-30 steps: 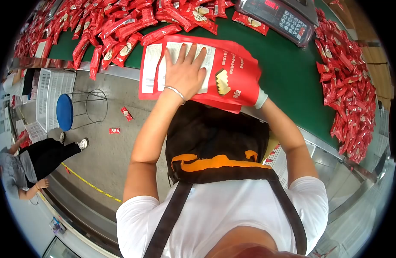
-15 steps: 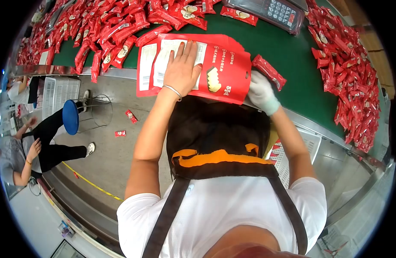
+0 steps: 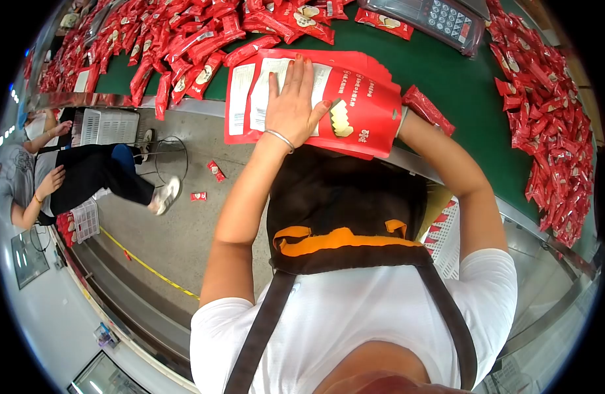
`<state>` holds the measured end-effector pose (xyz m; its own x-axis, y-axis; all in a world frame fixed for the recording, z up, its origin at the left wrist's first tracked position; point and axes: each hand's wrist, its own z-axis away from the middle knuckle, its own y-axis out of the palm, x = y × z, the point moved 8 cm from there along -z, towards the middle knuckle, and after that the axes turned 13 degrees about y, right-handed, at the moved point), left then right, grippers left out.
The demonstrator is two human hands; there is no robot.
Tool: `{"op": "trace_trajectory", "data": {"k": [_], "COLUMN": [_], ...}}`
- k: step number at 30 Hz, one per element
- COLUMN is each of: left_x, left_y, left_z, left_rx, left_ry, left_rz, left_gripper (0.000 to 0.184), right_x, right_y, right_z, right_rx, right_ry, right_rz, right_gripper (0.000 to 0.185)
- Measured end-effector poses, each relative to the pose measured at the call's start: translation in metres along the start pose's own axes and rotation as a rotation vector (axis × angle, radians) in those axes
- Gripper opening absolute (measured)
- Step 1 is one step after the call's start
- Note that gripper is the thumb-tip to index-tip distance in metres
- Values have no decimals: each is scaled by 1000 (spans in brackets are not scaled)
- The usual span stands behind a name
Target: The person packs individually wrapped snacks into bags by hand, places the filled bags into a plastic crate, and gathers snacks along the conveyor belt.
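Observation:
A stack of red printed pouches [image 3: 365, 134] lies at the table's near edge. My bare left hand [image 3: 292, 105] is spread flat over the white label area of the top pouch, fingers stretched out and pressing down, a bracelet at the wrist. At the pouches' right end, beside the hang hole, my gloved right hand [image 3: 402, 121] shows only its cuff. Its fingers are hidden by the red film; whether they are inside the top pouch or under it I cannot tell. One red snack packet [image 3: 428, 110] lies just beyond my right wrist.
Piles of red packets [image 3: 184, 46] cover the green table [image 3: 447, 75] at the left and right [image 3: 545, 118]. A keypad scale [image 3: 434, 23] stands at the back. White crates [image 3: 109, 127] are on the floor. A seated person [image 3: 36, 177] is at the left, near two fallen packets [image 3: 216, 171].
My right hand has gone from the pouches' right edge in behind the red film, so the glove is mostly hidden. My left hand stays on the top pouch. The seated person's leg has shifted.

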<state>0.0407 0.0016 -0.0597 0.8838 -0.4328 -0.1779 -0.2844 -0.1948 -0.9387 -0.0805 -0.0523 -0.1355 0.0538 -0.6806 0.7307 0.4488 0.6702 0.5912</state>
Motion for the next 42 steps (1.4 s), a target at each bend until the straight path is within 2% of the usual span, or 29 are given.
{"op": "trace_trajectory", "data": {"k": [1,3,5,6,8,9,11,15,17,18,19,21,22,23,26,27,29,30,32,36,42], "left_x": [-1,0,-2,-2,0,-1,-2,-5,-4,-3,-3,-2,-1,0,-2,-2,-1,-2,0,0,-2], "left_y": [0,4,4,5,5,6,7,6,8,8,9,9,10,11,11,10,11,11,10,10,12], "left_z": [-1,-3,-2,-1,-3,-3,-4,-6,-4,-4,-4,-3,-3,-3,-3,-4,-3,-4,-3,-4,-2], "left_rx": [-2,63,75,88,88,85,97,129,131,127,129,118,120,123,94,88,117,104,100,97,102], "left_ry": [2,-23,-27,-32,-30,-28,-19,-13,-11,-15,-3,-12,-19,-14,-2,3,-4,-2,-19,-43,-4], "left_rz": [4,-48,-56,-63,-52,-39,-63,-111,-89,-62,-55,-46,-43,-42,-47,-52,-25,-27,2,32,-90], "left_gripper": [75,74,71,69,68,67,66,65,65,64,64,64,63,63,63,63,63,63,64,67,65], "right_x": [-3,-11,-12,-16,-15,-21,-38,-47,-30,-19,-13,16,17,9,-7,-4,-27,-26,4,4,-4], "right_y": [-3,-8,-3,-4,-11,-21,-39,-43,-33,-26,-13,8,22,17,2,-3,-24,-27,-9,-11,-12], "right_z": [0,3,3,5,11,10,1,2,23,42,57,98,109,105,79,69,29,18,10,5,0], "right_rx": [20,-32,184,184,-69,-73,49,143,-274,-384,-398,-797,-861,-866,-637,-639,-234,-225,-410,-192,-122], "right_ry": [-46,-70,-140,-142,-190,-187,-53,0,-94,-160,-160,-383,-556,-555,-299,-307,-160,-159,-341,-231,-202], "right_rz": [-158,-94,-431,-439,-180,-189,-244,-375,450,529,524,920,1054,1051,657,661,-510,-505,593,158,42], "right_gripper": [46,47,45,45,44,44,43,40,40,42,42,50,50,50,35,35,33,33,36,36,36]}}
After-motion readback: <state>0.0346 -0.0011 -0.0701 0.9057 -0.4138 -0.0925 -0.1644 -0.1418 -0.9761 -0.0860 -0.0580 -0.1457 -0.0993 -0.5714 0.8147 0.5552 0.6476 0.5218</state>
